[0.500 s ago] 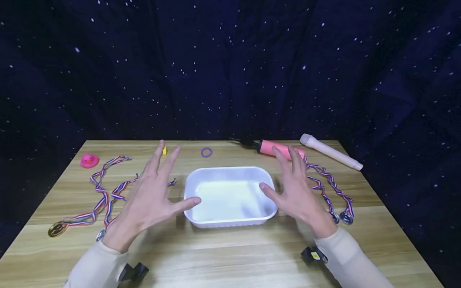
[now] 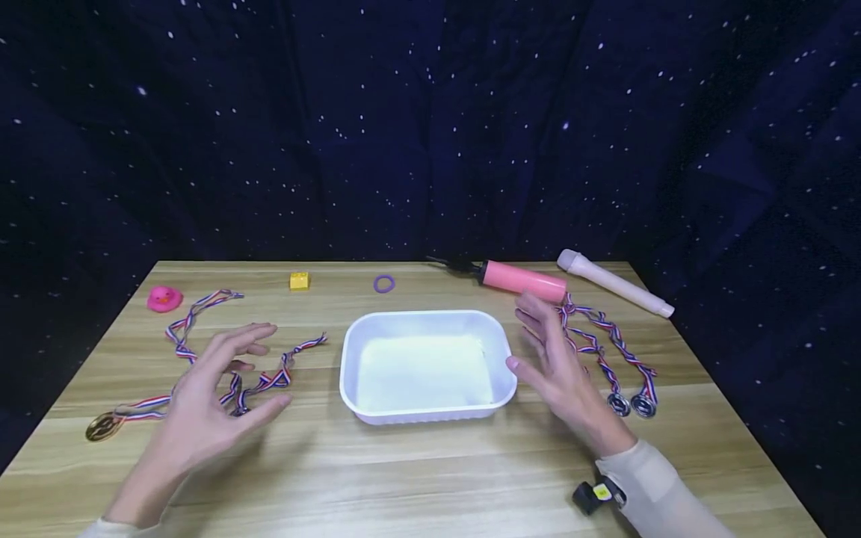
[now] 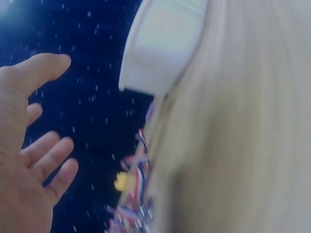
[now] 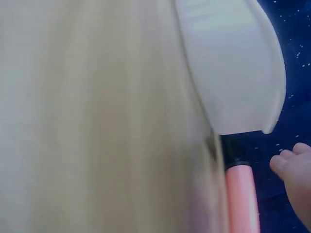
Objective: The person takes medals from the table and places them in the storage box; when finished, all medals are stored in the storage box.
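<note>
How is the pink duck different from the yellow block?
The duck is pink and rounded; the block is yellow and boxy with flat sides. The duck sits near the table's left edge, close to a medal ribbon; the block sits further toward the middle, along the back edge. The duck looks a bit bigger than the block. Both are small toys resting on the wooden table, and neither hand touches them.

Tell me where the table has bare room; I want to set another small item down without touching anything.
Free: the wide front strip of the table before the white tray, and the back edge between the yellow block and purple ring. Crowded: ribboned medals under the left hand and beside the right hand.
</note>
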{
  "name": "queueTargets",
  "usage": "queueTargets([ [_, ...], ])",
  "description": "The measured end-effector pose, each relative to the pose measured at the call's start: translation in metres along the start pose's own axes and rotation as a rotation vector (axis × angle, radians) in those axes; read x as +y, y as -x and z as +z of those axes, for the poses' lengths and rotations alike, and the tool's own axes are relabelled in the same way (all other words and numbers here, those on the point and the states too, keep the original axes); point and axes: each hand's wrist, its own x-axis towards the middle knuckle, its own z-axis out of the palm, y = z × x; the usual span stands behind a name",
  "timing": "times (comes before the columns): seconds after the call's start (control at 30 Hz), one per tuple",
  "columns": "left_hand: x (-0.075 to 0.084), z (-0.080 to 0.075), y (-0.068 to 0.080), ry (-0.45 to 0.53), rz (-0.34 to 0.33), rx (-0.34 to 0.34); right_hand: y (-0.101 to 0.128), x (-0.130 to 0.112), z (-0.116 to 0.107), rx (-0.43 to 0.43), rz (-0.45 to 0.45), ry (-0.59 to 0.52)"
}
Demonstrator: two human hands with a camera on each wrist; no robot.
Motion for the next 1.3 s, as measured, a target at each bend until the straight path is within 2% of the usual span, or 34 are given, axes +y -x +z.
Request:
queueTargets([
  [0.1, -0.012, -0.005, 0.013, 0.011, -0.06, -0.028, 0.004, 0.007, 0.004, -0.007, -0.009, -0.166],
  [0.17, -0.02, -0.007, 0.02, -0.015, -0.102, -0.056, 0.006, 0.012, 0.006, -0.012, -0.018, -0.251],
  [0.27, -0.03, -0.01, 0.027, -0.025, -0.131, -0.091, 0.008, 0.019, 0.01, -0.024, -0.032, -0.338],
  [0.33, -0.036, -0.012, 0.028, -0.027, -0.128, -0.115, 0.009, 0.023, 0.012, -0.033, -0.039, -0.368],
  [0.5, -0.044, -0.017, 0.029, -0.03, -0.071, -0.155, 0.013, 0.03, 0.015, -0.038, -0.025, -0.369],
  [0.7, -0.054, -0.024, 0.032, -0.081, 0.019, -0.173, 0.016, 0.034, 0.016, -0.051, 0.003, -0.37],
  [0.83, -0.06, -0.024, 0.035, -0.127, 0.048, -0.2, 0.017, 0.036, 0.017, -0.08, 0.023, -0.369],
  [1.0, -0.06, -0.023, 0.036, -0.161, 0.037, -0.219, 0.019, 0.036, 0.017, -0.098, 0.054, -0.362],
  [1.2, -0.054, -0.019, 0.034, -0.206, -0.008, -0.204, 0.019, 0.037, 0.017, -0.105, 0.068, -0.336],
  [1.3, -0.052, -0.017, 0.034, -0.197, -0.012, -0.198, 0.018, 0.037, 0.017, -0.108, 0.07, -0.323],
])
